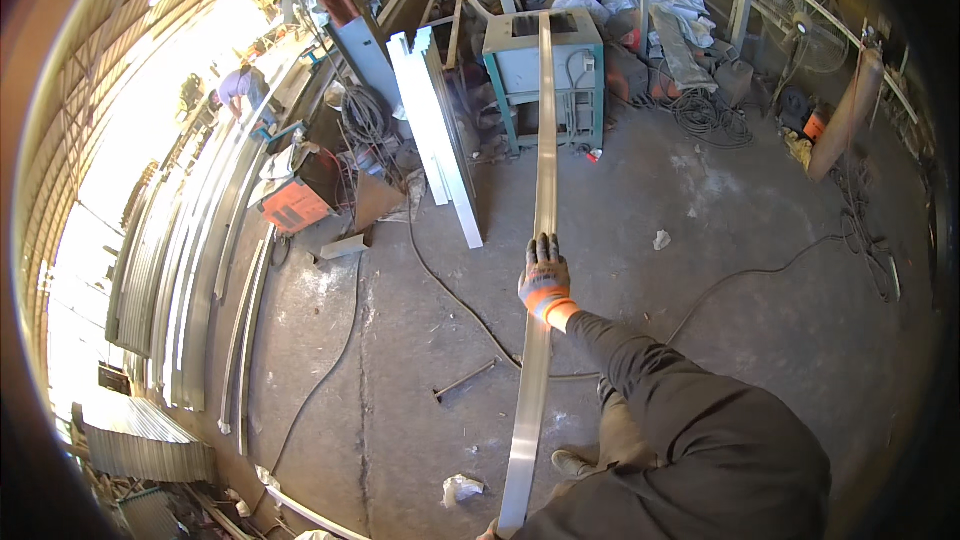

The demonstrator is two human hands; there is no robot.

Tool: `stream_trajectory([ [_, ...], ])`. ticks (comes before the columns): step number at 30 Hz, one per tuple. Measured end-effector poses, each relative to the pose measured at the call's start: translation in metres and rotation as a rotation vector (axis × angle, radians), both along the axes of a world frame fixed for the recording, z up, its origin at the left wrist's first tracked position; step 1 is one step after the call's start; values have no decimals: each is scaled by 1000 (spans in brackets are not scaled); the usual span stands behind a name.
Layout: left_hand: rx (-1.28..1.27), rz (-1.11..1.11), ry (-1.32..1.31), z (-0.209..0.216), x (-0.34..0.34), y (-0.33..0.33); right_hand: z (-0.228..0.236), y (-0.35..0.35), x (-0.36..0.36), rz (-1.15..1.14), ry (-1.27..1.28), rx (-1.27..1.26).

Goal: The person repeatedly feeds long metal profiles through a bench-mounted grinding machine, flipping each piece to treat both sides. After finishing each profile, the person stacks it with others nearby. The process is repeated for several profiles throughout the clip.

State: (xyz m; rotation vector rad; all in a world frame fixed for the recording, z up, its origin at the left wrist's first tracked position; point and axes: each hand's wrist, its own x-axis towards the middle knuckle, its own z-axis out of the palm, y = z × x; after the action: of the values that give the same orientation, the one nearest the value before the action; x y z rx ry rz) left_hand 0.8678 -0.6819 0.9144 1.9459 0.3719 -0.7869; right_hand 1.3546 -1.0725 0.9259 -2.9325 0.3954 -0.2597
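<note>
A long, flat, silvery metal bar [530, 380] runs from the lower edge up to a grey box-shaped machine [540, 68] on a green frame, its far end over the machine's top. My right hand [546, 278], in a grey and orange glove, lies on the bar's upper face about midway along. Its fingers are stretched out, pointing toward the far end. Only a sliver of my left hand [488, 532] shows at the lower edge, beside the bar's near end; its fingers are hidden.
Upright white metal profiles [440, 130] stand left of the machine. Cables [455, 295] cross the floor, near a small metal rod [465, 380]. An orange machine [298, 202] and long stacked profiles [195, 290] are at left, where a co-worker [240, 90] bends over. A fan [803, 25] stands far right.
</note>
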Motion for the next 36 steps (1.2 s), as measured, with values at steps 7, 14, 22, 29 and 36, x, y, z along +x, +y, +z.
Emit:
stream_trajectory([
  [7,124,-40,-51,45,136,-79,6,-21,-17,114,-26,239],
  [14,217,-64,-117,82,295,-218,-11,-165,108,189,-528,798],
  [22,315,-117,-163,95,466,-335,-32,-295,368,55,-312,630],
  [29,372,-206,-175,45,683,-403,0,-375,644,-106,-39,311],
  [36,461,-324,-246,45,893,-464,10,-488,870,-153,74,95],
])
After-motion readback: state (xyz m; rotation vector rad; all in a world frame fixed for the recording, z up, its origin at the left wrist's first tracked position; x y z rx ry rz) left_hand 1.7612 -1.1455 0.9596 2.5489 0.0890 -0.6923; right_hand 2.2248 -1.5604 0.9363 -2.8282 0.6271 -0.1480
